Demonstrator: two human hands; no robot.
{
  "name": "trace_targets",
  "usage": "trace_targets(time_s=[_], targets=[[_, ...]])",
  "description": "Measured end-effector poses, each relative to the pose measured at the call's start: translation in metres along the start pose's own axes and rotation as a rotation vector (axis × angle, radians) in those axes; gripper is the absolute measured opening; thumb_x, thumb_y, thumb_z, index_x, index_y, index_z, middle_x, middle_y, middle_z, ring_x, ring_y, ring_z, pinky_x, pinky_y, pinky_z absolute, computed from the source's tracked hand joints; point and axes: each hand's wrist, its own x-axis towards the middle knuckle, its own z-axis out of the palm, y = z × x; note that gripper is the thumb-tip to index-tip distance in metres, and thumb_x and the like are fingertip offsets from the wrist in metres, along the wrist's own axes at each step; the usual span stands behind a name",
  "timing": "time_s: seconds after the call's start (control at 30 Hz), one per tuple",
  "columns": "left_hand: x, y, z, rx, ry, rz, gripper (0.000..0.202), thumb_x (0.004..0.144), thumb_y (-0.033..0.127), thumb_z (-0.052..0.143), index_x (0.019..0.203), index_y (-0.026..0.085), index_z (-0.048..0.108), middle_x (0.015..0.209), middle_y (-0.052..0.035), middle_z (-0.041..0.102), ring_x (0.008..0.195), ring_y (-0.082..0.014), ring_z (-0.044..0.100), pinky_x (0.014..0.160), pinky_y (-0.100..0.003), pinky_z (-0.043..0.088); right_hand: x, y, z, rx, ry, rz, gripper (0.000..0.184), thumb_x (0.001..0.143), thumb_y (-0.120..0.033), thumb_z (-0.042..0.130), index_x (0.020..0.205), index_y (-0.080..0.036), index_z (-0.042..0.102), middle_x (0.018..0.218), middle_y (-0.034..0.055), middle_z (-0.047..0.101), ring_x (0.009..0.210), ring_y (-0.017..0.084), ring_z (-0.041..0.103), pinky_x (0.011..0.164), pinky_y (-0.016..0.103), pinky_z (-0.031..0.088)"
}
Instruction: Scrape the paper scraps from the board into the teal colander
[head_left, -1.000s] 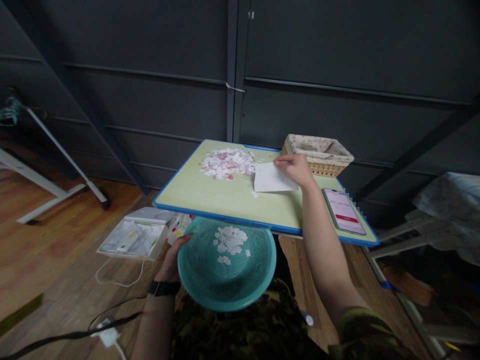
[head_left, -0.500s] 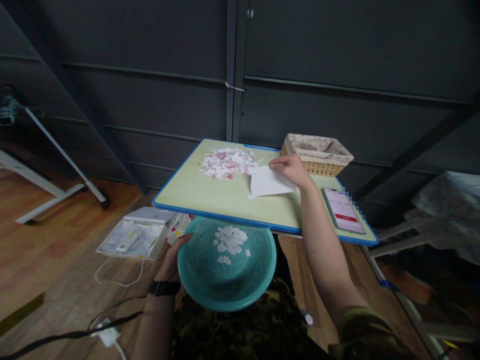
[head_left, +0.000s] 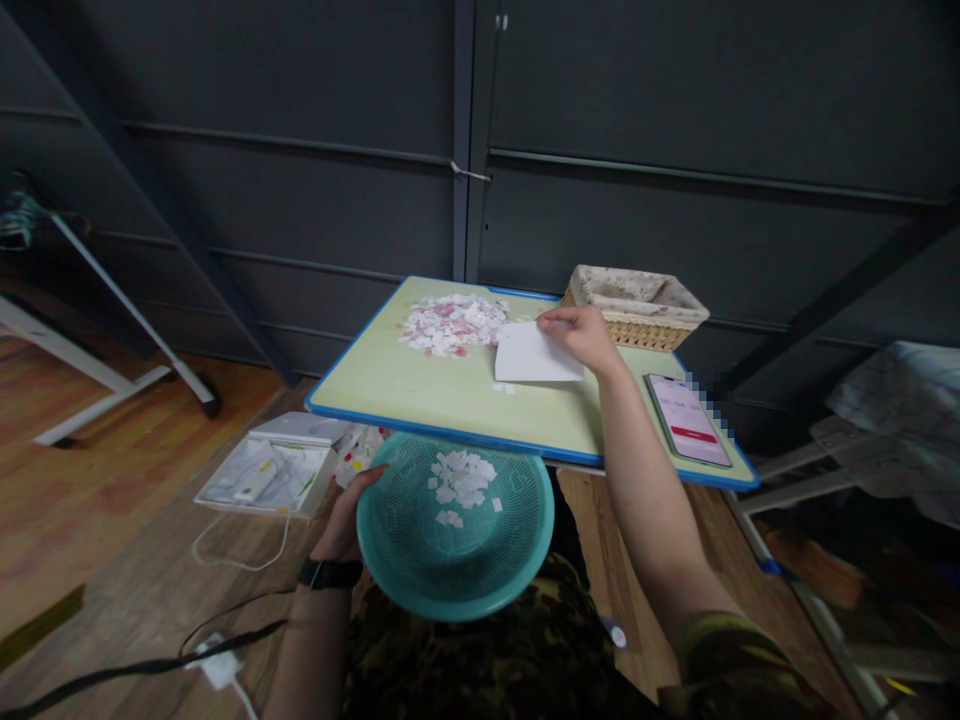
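My left hand (head_left: 346, 520) grips the left rim of a green plastic basket (head_left: 517, 575), held just below the table's front edge. Small white paper pieces (head_left: 461, 478) lie inside the basket. My right hand (head_left: 583, 338) pinches the upper right part of a white sheet of card or paper (head_left: 531, 357), tilted low over the tabletop. To the left of the sheet is a heap of white and pink paper scraps (head_left: 454, 325). A few small white pieces (head_left: 504, 387) show by the sheet's lower edge.
The light green table (head_left: 375, 375) has a blue rim. A cloth-lined wicker basket (head_left: 649, 332) stands at its back right, and a phone (head_left: 688, 420) lies at the right. An open white box (head_left: 262, 470) with a cable sits at lower left. Dark panels (head_left: 300, 80) rise behind.
My right hand and the sheet have shifted slightly left and away from me. More small white pieces now show below the sheet's edge. My left hand still holds the green basket.
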Motion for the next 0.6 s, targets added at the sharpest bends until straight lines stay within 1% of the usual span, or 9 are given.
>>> trace_targets(time_s=[0.07,0.2,0.33,0.43,0.6], targets=[[-0.0005,0.0011,0.001,0.001,0.007,0.005,0.009,0.06,0.017,0.076,0.067,0.02,0.07,0.05,-0.0038,0.069,0.084,-0.0376,0.074,0.075,-0.042,0.061,-0.0001,0.0,-0.0002,-0.007,-0.007,-0.001,0.025,0.074,-0.03,0.059,0.08,-0.017,0.079,0.087,0.006,0.078,0.086,0.026,0.07,0.08,0.034,0.049],[-0.0011,0.0018,0.0017,-0.003,0.026,0.004,0.011,0.058,0.017,0.077,0.066,0.019,0.07,0.054,-0.0051,0.071,0.086,-0.0375,0.074,0.072,-0.04,0.062,-0.0009,-0.0012,0.0011,-0.014,-0.018,-0.005,0.024,0.074,-0.029,0.059,0.079,-0.017,0.079,0.088,0.0065,0.078,0.086,0.025,0.07,0.081,0.033,0.049],[-0.0005,0.0007,0.0004,0.002,0.038,0.005,0.011,0.058,0.018,0.077,0.067,0.019,0.07,0.063,-0.0067,0.076,0.089,-0.0386,0.074,0.071,-0.04,0.062,-0.001,-0.0014,0.0018,-0.018,0.029,-0.021,0.024,0.075,-0.028,0.058,0.081,-0.018,0.079,0.088,0.0056,0.078,0.088,0.026,0.07,0.082,0.034,0.05],[0.0003,-0.0002,-0.0007,0.006,0.037,0.007,0.011,0.06,0.019,0.076,0.07,0.019,0.071,0.07,-0.0061,0.078,0.09,-0.038,0.074,0.072,-0.041,0.062,-0.0006,-0.0008,0.0019,-0.022,0.005,-0.009,0.023,0.074,-0.029,0.059,0.08,-0.018,0.079,0.087,0.0058,0.078,0.087,0.026,0.07,0.082,0.034,0.05],[0.0004,0.0,-0.0004,0.015,0.038,0.02,0.01,0.061,0.018,0.075,0.069,0.02,0.07,0.067,-0.0048,0.077,0.089,-0.0373,0.074,0.072,-0.04,0.062,-0.0003,-0.0024,0.0035,0.02,-0.018,-0.02,0.025,0.076,-0.032,0.061,0.082,-0.018,0.079,0.09,0.0059,0.078,0.087,0.025,0.07,0.082,0.033,0.05]])
